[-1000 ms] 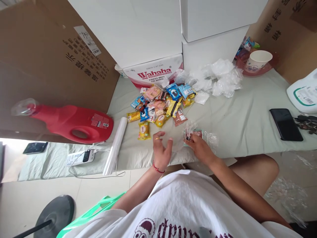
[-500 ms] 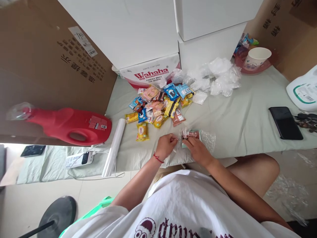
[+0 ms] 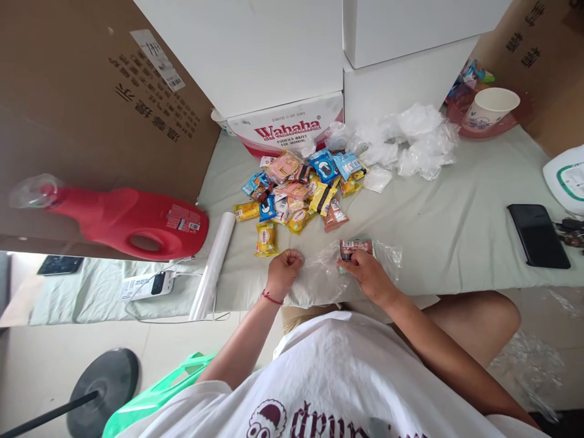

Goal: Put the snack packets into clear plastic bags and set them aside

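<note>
My left hand is closed on the edge of a clear plastic film, which stretches rightward across the cloth. My right hand rests with its fingertips on a brown snack packet lying on the film near the table's front edge. Something greenish shows under that packet. The fingers of this hand are bent and partly hidden, so I cannot tell whether they grip it. Behind both hands lies a pile of small wrapped snacks in yellow, blue, pink and brown. A yellow packet sits apart at the pile's front left.
A film roll and a red jug lie at the left, near a power bank. Crumpled clear plastic lies behind on the right. A phone, a white bottle and a paper cup are farther right.
My left hand has moved left, away from the packet, and the film between my hands is now stretched wider. My right hand stays at the packet. The view has shifted slightly.
</note>
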`<state>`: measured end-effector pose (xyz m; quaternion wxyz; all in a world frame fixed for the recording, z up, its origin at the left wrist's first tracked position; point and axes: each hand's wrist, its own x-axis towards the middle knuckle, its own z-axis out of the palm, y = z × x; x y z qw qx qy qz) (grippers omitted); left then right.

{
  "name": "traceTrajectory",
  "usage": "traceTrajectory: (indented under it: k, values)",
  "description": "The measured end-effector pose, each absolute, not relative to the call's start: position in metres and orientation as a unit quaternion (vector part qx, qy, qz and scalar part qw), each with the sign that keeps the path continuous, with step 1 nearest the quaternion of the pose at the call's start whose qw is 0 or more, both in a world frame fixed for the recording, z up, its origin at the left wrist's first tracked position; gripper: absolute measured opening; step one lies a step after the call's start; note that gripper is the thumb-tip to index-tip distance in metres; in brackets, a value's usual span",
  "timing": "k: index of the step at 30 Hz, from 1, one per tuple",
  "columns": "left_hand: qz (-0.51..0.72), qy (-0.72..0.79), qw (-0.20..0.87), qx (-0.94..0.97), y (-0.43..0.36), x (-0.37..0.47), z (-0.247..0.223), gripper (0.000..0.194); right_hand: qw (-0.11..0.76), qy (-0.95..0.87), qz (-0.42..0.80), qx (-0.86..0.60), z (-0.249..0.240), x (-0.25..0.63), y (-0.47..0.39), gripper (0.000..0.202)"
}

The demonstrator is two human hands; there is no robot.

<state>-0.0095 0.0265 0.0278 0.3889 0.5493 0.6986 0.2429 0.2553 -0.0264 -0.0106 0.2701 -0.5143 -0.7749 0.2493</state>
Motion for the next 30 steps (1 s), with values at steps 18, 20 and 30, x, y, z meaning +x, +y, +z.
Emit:
traceTrajectory:
  k: [18,20,30]
  values:
    - [0.03,0.183,0.284,0.94,0.081,0.062,0.06,0.036,0.304,-0.778,0.301,-0.459,0.031,0.279,-0.042,0.044]
    - [0.021,0.194,0.241,0.951,0.075,0.061,0.058,0.034,0.287,-0.781,0.28,-0.478,0.038,0.283,-0.058,0.045]
    - [0.048,0.194,0.214,0.956,0.064,0.063,0.053,0.032,0.203,-0.811,0.183,-0.518,0.037,0.271,-0.098,0.023]
